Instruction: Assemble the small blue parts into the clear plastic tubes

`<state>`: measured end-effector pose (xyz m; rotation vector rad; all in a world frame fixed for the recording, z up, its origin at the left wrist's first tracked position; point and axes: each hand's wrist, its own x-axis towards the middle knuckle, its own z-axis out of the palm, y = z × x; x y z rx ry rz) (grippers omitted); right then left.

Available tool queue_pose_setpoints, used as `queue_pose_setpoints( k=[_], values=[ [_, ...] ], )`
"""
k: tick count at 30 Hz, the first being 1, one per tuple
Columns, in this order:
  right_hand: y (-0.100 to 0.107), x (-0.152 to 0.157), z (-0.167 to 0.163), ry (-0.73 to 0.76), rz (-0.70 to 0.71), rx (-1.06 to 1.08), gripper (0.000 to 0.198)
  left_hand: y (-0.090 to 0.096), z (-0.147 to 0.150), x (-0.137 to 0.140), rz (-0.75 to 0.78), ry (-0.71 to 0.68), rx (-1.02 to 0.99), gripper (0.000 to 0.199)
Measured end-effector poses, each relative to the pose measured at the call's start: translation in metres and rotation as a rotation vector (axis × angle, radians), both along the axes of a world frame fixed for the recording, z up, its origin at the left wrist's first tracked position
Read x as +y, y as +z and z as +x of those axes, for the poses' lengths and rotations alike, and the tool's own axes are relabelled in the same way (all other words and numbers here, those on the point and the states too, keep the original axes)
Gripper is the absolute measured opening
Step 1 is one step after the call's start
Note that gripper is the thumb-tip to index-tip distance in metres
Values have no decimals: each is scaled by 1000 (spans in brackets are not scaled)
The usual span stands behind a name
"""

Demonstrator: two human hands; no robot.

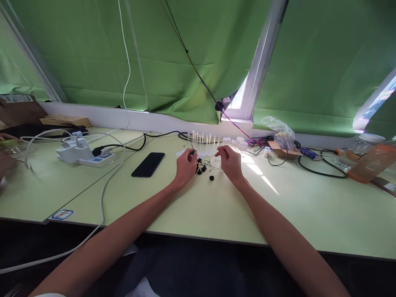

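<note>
My left hand (186, 166) is closed in a pinch on a thin dark stick (192, 145) with a small green part near the fingertips. To its right, my right hand (230, 163) is also closed, fingertips pressed together; whatever they hold is too small to name. Between the hands lie several small black round pieces (199, 170) and a heap of thin, pale, wire-like bits (211, 164). One black round piece (211, 178) sits apart, closer to me. Just behind the hands stands a row of clear thin tubes (204, 142).
Small clear jars (241, 145) with white lids stand behind my right hand. A black phone (148, 164) lies left, near a white power strip (99, 160) with cables. Rightward are a cardboard tray (283, 151) and an orange bottle (371, 161). Another person's hand (4, 156) shows far left.
</note>
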<state>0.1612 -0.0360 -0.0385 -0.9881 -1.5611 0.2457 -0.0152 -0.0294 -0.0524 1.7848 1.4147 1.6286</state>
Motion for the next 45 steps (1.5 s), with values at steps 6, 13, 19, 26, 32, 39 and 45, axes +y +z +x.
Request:
queue_pose_setpoints(
  k=[6,13,19,26,32,39,45],
  values=[
    [5,-4,2,-41,3,61,36,1,-4,2,2,11,-5,18],
    [-11,4,-7,49,-97,-244,18,-3,-9,11,5,-22,-34,18],
    [-25,3,-16,178,-156,-537,37,-5,-13,16,-15,-44,-42,16],
    [-31,3,-12,257,-204,-669,39,-6,-15,21,-12,-37,-48,16],
    [-33,7,-11,260,-186,-657,37,-8,-23,29,-1,-1,-35,15],
    [-40,13,-9,291,-145,-618,42,-9,-26,32,-49,-2,-61,14],
    [-45,15,-11,287,-126,-698,49,-10,-26,32,-72,-14,-68,15]
  ],
)
